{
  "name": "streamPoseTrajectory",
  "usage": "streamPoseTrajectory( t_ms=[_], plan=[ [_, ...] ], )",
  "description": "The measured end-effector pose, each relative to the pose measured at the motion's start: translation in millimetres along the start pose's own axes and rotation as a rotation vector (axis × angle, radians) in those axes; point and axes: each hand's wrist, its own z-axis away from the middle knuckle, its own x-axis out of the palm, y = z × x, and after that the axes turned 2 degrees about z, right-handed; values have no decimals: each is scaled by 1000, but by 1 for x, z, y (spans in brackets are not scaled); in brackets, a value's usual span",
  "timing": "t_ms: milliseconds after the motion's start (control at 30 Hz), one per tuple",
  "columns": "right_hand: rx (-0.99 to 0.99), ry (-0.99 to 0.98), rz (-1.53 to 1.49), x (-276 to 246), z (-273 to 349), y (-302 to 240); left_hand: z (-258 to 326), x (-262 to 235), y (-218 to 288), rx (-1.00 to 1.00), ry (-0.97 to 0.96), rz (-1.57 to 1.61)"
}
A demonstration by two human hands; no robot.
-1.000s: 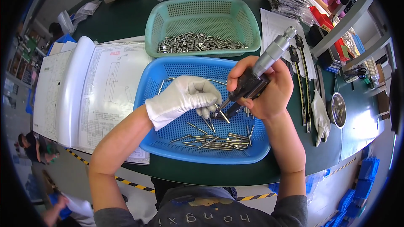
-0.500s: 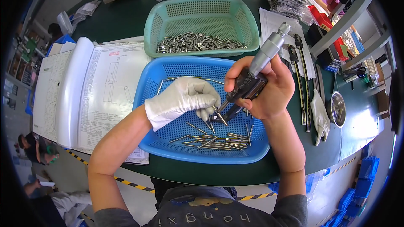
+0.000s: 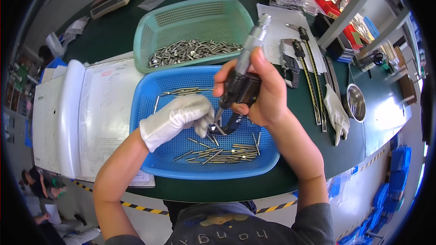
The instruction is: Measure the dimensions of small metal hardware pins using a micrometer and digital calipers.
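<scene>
While a thin metal pin [image 3: 217,127] is pinched between the fingertips of the left hand [image 3: 179,117], which is covered by a white cloth glove, a black and silver micrometer [image 3: 243,79] is gripped in the closed, bare right hand [image 3: 259,91]. Both hands are held just above the blue plastic mesh basket [image 3: 154,104], where more loose metal pins [image 3: 222,153] are scattered. Beyond that basket, a teal mesh basket [image 3: 150,41] of pins is set on the dark green table [image 3: 113,27]; beside the blue basket's left edge, an open white binder [image 3: 77,118] is laid.
</scene>
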Motion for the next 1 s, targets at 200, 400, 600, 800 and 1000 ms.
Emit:
streamPoseTrajectory(
  t_ms=[200, 400, 600, 800, 1000],
  plan=[
    [25, 29, 31, -1, 1, 0, -3, 6, -2, -6, 49, -43],
    [-16, 43, 47, 4, -1, -2, -1, 8, 0, 59, 29, -118],
    [11, 19, -15, 4, -1, -1, 2, 6, -1, 67, 11, -110],
    [-7, 35, 14, 1, 0, -1, 0, 9, 0, 54, -8, -123],
    [30, 44, 4, 1, 0, -2, 0, 12, 1, -3, 48, -66]
  ],
)
